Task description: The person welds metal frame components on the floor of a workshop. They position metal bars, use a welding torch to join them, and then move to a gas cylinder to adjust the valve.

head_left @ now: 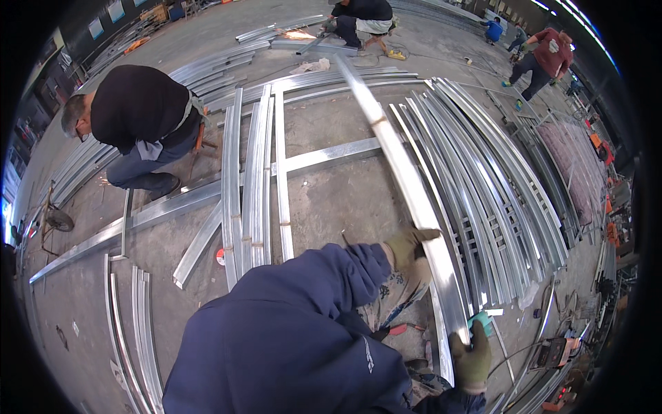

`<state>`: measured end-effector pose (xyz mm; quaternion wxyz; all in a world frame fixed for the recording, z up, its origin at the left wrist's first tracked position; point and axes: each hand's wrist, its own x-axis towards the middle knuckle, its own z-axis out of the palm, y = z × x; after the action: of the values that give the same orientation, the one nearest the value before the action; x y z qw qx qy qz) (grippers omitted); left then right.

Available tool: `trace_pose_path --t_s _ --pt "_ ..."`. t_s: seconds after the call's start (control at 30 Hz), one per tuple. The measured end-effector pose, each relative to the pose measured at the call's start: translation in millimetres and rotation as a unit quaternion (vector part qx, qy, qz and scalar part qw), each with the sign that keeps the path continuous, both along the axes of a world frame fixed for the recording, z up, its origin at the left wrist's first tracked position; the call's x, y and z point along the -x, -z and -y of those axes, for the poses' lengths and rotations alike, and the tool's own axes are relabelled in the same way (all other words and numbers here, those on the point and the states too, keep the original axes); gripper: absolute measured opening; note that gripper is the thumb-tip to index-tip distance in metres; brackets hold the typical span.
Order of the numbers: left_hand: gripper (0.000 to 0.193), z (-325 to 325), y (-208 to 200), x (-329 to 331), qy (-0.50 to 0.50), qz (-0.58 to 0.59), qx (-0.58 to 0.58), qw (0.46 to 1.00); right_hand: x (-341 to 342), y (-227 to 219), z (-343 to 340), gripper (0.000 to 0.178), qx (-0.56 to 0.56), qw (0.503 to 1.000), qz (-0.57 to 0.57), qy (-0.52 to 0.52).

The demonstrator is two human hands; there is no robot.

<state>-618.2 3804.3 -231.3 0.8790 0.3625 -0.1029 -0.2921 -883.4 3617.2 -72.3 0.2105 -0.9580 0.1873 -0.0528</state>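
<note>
A long, shiny metal channel (pixel 414 179) runs from the far middle of the floor toward me and ends by my right side. My left hand (pixel 410 247), in an olive work glove, grips its left edge partway along, with one finger stretched over the top face. At the near end, my right hand (pixel 473 362), gloved alike, holds the channel's tip between thumb and fingers. Just beyond that hand is a small teal object (pixel 480 319), partly covered. Below my left hand lies a tool with red handles (pixel 405 328).
Many metal profiles (pixel 493 207) lie stacked at right, more (pixel 256 172) at left across a crosswise beam (pixel 331 156). A person (pixel 141 114) crouches at left; another (pixel 362 14) grinds with sparks at the back. A third (pixel 545 58) stands far right. A machine (pixel 554 353) sits near right.
</note>
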Motion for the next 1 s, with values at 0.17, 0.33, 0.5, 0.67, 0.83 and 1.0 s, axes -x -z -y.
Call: trace_pose_path --t_s 0.17,0.33,0.5,0.67,0.83,1.0 --pt "0.030 -79 5 -32 -0.124 -0.207 0.074 0.968 1 -57 -32 0.067 -0.068 0.988 -0.133 -0.030" --pt "0.026 -109 26 -37 -0.193 -0.253 0.067 0.946 -28 -27 -23 0.068 0.040 0.989 -0.086 -0.116" --pt "0.022 -141 53 -52 -0.207 -0.260 0.107 0.937 -55 -15 -63 0.062 0.082 0.981 -0.112 -0.133" --pt "0.022 -159 43 -61 -0.258 -0.272 0.135 0.917 -63 1 -88 0.060 0.123 0.978 -0.050 -0.162" --pt "0.030 -167 44 -71 -0.302 -0.306 0.131 0.893 -73 17 -105 0.060 0.156 0.974 -0.002 -0.166" --pt "0.036 -155 39 -56 -0.180 -0.341 0.103 0.917 -76 49 -111 0.055 0.206 0.964 0.033 -0.165"
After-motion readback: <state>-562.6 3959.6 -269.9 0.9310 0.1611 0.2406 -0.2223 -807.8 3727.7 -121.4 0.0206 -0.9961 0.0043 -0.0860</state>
